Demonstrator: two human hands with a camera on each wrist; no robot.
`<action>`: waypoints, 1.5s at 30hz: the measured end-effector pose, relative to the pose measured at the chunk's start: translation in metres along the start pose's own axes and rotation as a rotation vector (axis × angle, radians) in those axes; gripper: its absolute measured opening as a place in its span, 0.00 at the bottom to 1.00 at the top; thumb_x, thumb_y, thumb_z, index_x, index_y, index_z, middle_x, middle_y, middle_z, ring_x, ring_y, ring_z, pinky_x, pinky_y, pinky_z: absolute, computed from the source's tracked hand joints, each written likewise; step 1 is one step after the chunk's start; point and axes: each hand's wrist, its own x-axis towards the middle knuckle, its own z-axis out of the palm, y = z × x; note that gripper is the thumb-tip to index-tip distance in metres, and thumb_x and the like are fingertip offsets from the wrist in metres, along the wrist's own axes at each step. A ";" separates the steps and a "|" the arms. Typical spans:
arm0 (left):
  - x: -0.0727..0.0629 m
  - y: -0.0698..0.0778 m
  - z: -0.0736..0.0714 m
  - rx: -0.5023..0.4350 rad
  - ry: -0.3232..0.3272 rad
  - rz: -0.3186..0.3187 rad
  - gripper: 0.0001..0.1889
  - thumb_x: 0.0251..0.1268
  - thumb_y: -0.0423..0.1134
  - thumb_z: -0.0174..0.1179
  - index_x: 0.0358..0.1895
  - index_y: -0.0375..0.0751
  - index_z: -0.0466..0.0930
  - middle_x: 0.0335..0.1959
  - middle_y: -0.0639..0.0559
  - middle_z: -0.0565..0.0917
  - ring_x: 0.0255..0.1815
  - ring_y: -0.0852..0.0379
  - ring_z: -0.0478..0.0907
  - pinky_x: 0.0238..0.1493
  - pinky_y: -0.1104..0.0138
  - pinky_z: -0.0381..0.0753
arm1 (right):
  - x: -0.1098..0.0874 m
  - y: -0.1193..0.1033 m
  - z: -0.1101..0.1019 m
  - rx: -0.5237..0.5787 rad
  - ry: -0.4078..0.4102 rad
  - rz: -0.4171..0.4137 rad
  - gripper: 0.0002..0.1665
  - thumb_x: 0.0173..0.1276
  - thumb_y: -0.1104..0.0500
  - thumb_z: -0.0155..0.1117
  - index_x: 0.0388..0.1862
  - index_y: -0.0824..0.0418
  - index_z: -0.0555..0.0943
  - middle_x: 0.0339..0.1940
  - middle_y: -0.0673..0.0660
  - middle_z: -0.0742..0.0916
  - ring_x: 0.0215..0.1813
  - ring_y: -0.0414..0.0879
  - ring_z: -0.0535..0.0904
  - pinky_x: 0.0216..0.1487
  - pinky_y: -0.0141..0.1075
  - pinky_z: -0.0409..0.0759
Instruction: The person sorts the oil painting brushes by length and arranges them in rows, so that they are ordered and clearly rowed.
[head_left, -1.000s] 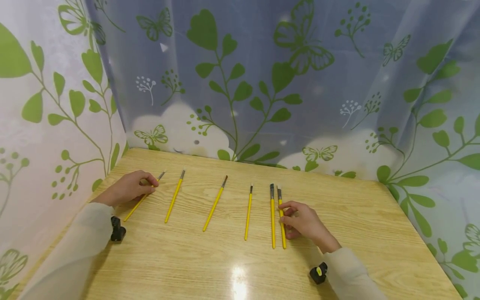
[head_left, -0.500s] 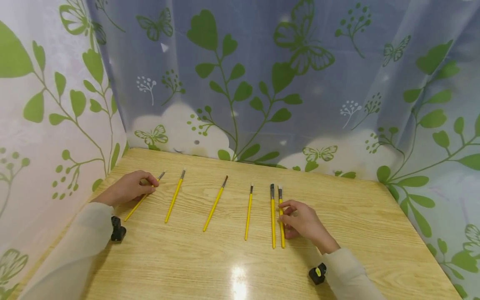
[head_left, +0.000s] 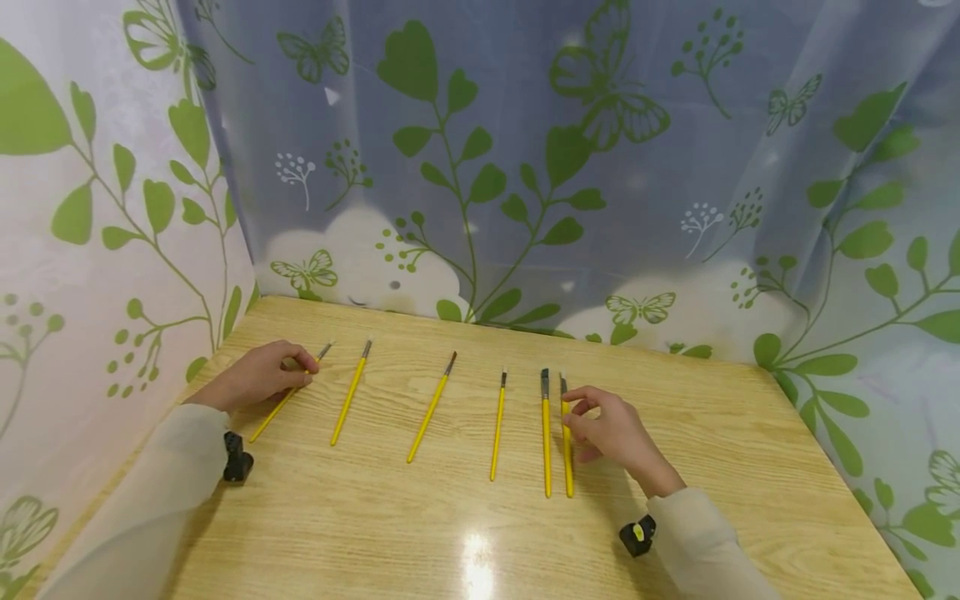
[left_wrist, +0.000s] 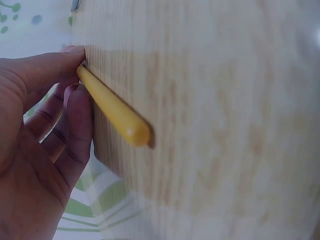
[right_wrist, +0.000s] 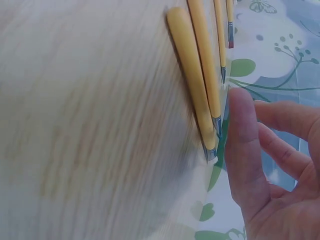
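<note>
A patterned cloth (head_left: 495, 75) is hanging behind the far edge of the wooden desk (head_left: 360, 533). Near the left edge, the left hand (head_left: 266, 372) is pinching the leftmost brush (head_left: 274, 415); well inside the right edge, the right hand (head_left: 618, 427) is hovering, its thumb and fingers (right_wrist: 282, 151) apart, close to the rightmost brush (head_left: 567, 467). Four other yellow brushes (head_left: 431, 410) are lying between these two.

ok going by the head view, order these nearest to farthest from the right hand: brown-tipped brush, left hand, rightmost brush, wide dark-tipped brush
1. Rightmost brush: right by the right hand's fingertips.
2. Wide dark-tipped brush: just left of that one.
3. Brown-tipped brush: farther left, towards mid-table.
4. Left hand: farthest, over at the left side.
</note>
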 end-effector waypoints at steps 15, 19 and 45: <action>-0.001 0.002 0.000 -0.024 -0.010 -0.004 0.11 0.83 0.37 0.63 0.58 0.34 0.85 0.60 0.34 0.81 0.30 0.53 0.75 0.32 0.63 0.77 | 0.013 -0.021 0.015 0.029 -0.012 -0.028 0.24 0.81 0.62 0.67 0.73 0.63 0.80 0.58 0.65 0.84 0.38 0.53 0.87 0.34 0.47 0.92; 0.000 0.000 0.001 -0.016 -0.004 0.001 0.11 0.83 0.37 0.63 0.58 0.34 0.85 0.61 0.34 0.81 0.30 0.54 0.75 0.32 0.63 0.77 | 0.017 -0.031 0.023 0.029 -0.015 -0.040 0.24 0.81 0.62 0.67 0.72 0.63 0.81 0.57 0.64 0.84 0.38 0.54 0.86 0.34 0.46 0.92; -0.003 -0.001 0.001 -0.017 0.018 -0.002 0.10 0.82 0.37 0.63 0.57 0.35 0.86 0.62 0.32 0.80 0.35 0.53 0.76 0.36 0.63 0.77 | 0.047 -0.083 0.088 0.071 -0.107 -0.075 0.22 0.80 0.59 0.70 0.70 0.60 0.83 0.55 0.60 0.86 0.41 0.58 0.88 0.33 0.46 0.92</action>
